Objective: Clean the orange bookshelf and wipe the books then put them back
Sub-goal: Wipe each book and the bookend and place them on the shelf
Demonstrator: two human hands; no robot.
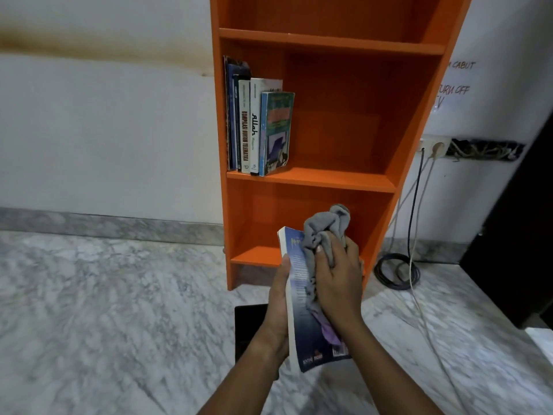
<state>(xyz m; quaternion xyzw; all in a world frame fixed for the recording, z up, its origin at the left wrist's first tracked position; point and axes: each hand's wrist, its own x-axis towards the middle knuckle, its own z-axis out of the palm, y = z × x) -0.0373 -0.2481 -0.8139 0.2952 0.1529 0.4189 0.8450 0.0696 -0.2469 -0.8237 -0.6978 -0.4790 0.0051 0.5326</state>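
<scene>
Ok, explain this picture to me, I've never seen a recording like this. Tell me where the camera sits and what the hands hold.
There is no machine here: a person wears one camera on the head, looking forward and down at their own hands. The left hand holds a blue paperback book by its long edge. The right hand grips a crumpled grey cloth against the book's cover. Ahead stands a tall orange wooden bookshelf, with a row of upright books at the left of one shelf. The floor is grey-white marble, with a coil of dark cable right of the bookshelf.
</scene>
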